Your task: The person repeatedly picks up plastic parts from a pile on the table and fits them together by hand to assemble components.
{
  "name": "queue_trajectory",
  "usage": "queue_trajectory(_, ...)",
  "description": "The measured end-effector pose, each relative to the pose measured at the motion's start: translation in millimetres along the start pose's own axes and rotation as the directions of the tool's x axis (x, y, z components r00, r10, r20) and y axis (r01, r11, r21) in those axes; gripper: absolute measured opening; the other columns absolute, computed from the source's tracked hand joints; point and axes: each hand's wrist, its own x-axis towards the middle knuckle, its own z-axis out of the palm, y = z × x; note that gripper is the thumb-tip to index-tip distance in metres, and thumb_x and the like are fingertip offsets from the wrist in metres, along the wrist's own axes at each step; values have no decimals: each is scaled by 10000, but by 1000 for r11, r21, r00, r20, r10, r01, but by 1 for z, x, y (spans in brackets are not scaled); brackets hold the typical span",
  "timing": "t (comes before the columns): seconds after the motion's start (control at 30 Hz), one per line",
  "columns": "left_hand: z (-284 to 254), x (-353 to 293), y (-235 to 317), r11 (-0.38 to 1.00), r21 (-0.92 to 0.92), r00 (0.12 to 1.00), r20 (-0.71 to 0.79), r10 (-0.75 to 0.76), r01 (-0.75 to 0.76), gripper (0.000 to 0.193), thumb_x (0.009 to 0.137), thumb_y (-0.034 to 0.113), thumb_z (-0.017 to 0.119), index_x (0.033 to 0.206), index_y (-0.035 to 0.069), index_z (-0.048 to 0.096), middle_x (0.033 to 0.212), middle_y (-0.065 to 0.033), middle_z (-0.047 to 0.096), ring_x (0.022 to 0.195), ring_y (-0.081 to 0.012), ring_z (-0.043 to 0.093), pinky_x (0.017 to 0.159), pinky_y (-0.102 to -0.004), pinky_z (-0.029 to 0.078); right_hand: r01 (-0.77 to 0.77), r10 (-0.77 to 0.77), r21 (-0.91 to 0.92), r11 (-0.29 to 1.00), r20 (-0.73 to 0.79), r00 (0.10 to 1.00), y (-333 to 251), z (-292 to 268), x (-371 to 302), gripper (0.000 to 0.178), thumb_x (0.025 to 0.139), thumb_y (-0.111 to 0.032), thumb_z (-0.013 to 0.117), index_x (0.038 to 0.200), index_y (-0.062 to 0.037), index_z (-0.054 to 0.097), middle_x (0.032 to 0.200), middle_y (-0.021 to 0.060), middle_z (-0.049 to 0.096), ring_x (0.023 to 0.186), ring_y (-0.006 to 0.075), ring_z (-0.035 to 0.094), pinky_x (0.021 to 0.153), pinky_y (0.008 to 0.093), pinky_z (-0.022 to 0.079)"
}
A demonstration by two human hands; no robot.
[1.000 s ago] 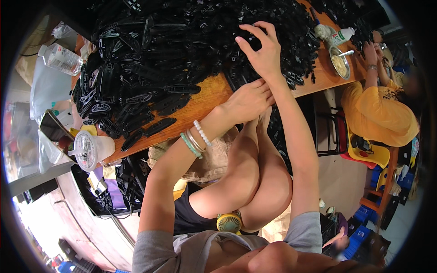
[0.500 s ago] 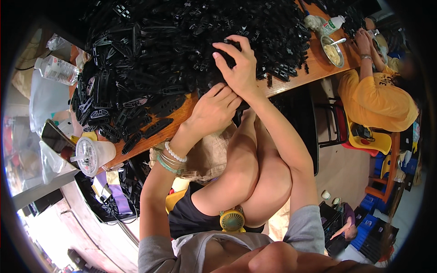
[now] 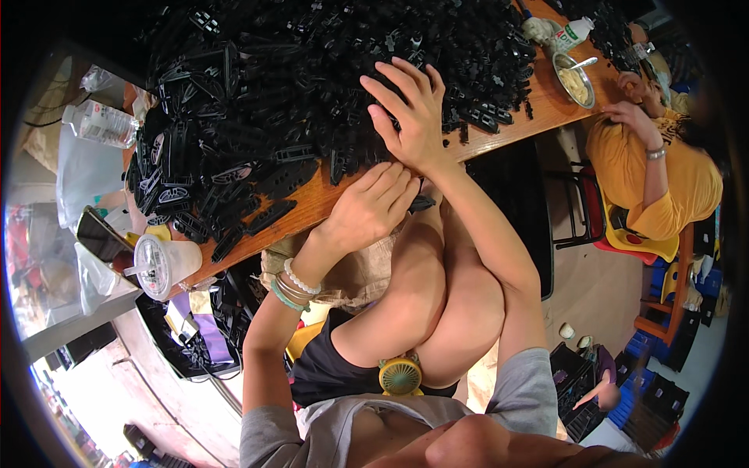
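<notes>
A large heap of black plastic parts [image 3: 296,86] covers the wooden table in front of me. My left hand [image 3: 373,201] is closed at the table's near edge, its fingers curled together. Out from under those fingers pokes the end of a black plastic part [image 3: 422,203]; most of it is hidden. Over the near side of the heap, my right hand [image 3: 411,113] has its fingers spread and grips nothing that I can see. Its wrist lies right beside my left fingertips.
A lidded plastic cup [image 3: 160,265] with a straw stands at the table's left corner, near a clear bottle [image 3: 101,123]. At right are a metal bowl [image 3: 573,82] with a spoon and a white bottle [image 3: 575,33]. A person in yellow [image 3: 663,168] sits beyond.
My right fingers have spread wider above the heap. My left hand has shifted slightly down, and the black part's end shows more below it. The person in yellow has drawn one arm back.
</notes>
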Motion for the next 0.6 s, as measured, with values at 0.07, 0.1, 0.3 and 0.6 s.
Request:
queue_trajectory(0.07,3,-1,3,1000,-14,1000,-5,-5,5,454,663,99,662,1083,-58,590,1087,-161,600,1039,-283,571,938,-401,453,29,-29,57,998,-6,1000,0,0,2,307,853,-218,600,1143,-120,621,1184,65,562,1142,268,494,1011,536,260)
queue_trajectory(0.1,3,-1,3,1000,-3,1000,3,4,-4,421,701,93,621,1090,-65,584,1074,-168,595,1036,-287,570,948,-393,448,29,-29,59,998,-4,1000,0,0,4,307,853,-218,600,1143,-120,621,1184,65,562,1142,268,494,1011,536,260)
queue_trajectory(0.3,9,2,4,1000,23,1000,26,8,-9,424,732,100,612,1126,-52,566,1108,-173,586,1063,-292,563,942,-387,450,80,-76,153,985,-30,997,12,0,18,284,853,-184,598,1118,-87,628,1117,81,596,1091,274,528,992,447,341)
queue_trajectory(0.6,11,-4,3,995,-80,999,3,-53,53,494,689,98,671,1148,-45,559,1152,-183,583,1086,-317,560,917,-394,467,-510,508,466,723,141,850,25,-86,11,151,913,-86,550,882,26,647,864,62,624,750,91,575,658,222,451)
